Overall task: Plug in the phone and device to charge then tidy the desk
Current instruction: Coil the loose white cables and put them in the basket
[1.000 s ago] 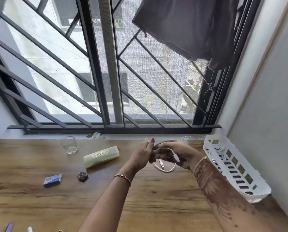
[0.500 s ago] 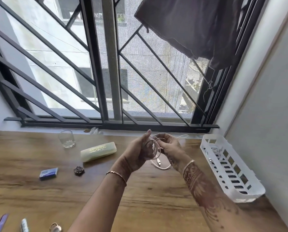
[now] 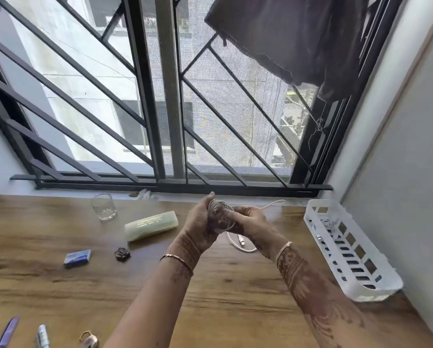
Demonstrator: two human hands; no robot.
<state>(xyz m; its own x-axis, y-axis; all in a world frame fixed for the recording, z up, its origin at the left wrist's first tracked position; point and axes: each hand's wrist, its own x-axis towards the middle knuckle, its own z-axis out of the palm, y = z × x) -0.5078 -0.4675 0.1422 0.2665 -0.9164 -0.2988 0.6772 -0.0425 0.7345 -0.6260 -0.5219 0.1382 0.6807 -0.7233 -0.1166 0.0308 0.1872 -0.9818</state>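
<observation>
white cable [image 3: 219,208] wound in tight loops round left hand [image 3: 200,223] fingers; loose connector end trails onto desk [image 3: 210,297]

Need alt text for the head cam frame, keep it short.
The left hand and right hand hold a coiled white cable above a wooden desk, its plug end trailing on the wood. A white basket sits to the right; a glass and pale case lie to the left.

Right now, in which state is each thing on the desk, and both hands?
cable, partly coiled, loose end on the desk
left hand, grips the coiled part
right hand, pinches the cable
glass, upright, empty
case, closed, lying flat
basket, upright, holds a white cord
</observation>
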